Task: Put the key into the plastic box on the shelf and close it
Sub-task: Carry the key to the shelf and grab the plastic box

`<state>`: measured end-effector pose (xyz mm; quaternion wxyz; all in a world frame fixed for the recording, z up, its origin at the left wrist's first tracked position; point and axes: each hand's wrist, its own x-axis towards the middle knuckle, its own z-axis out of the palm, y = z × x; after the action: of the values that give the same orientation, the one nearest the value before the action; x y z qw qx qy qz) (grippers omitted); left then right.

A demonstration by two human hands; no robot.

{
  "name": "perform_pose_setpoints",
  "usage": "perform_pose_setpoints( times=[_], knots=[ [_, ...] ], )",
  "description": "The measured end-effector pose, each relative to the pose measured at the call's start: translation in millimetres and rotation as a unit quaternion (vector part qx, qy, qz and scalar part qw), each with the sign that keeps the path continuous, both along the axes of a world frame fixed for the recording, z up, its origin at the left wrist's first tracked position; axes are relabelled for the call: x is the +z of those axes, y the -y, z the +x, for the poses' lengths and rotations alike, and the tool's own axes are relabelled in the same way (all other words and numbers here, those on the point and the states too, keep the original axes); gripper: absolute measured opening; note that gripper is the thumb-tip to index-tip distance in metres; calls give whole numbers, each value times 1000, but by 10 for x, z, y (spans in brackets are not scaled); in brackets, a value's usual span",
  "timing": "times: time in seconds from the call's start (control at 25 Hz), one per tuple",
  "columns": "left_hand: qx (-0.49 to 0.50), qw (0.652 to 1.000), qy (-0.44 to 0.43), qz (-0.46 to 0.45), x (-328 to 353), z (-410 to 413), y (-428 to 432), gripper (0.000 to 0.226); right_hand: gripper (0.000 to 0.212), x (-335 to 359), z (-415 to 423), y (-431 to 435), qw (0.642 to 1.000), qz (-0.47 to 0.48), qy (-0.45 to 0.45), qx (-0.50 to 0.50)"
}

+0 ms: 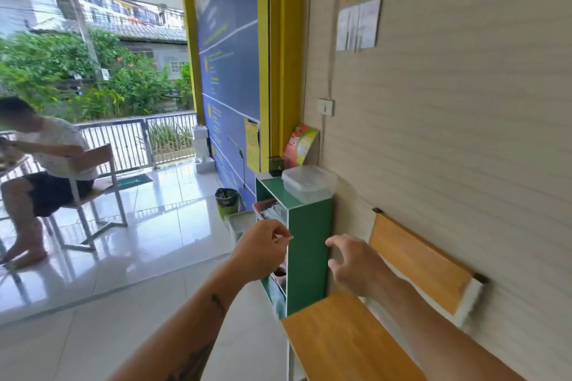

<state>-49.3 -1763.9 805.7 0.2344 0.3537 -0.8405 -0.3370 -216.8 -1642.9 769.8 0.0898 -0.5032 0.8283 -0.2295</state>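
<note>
A clear plastic box (306,184) with its lid on sits on top of the green shelf (308,244) against the wall. My left hand (263,249) is raised in front of the shelf's side, below the box, fingers pinched on a thin small key (286,237) whose tip pokes out to the right. My right hand (356,260) hovers beside the shelf's right edge, fingers curled apart and holding nothing. Both hands are well below the box.
A wooden bench (356,340) with a backrest stands at the wall right of the shelf. A small bin (227,202) stands on the tiled floor left of the shelf. A person sits on a chair (93,185) at far left.
</note>
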Motion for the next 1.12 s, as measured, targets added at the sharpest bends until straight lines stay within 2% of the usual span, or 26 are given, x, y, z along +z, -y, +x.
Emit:
perform_pose_setpoints(
  times=[0.2,0.4,0.64,0.88,1.12],
  knots=[
    [-15,999,-15,33,30,-17,1376,13,50,40,-39,1334,1000,-11,2,-24],
    [-36,999,-10,15,128,-210,2508,24,51,144,-169,2445,999,-26,6,-36],
    [-54,998,-18,31,-82,-832,3708,28,53,46,-873,3603,999,-24,-10,-42],
    [-32,995,-79,47,-246,-1702,4502,15,53,-22,-1714,4566,999,-9,-22,-48],
    [-24,996,-77,30,-562,-2477,5145,28,53,-259,-2233,5169,997,11,-28,-67]
  ],
)
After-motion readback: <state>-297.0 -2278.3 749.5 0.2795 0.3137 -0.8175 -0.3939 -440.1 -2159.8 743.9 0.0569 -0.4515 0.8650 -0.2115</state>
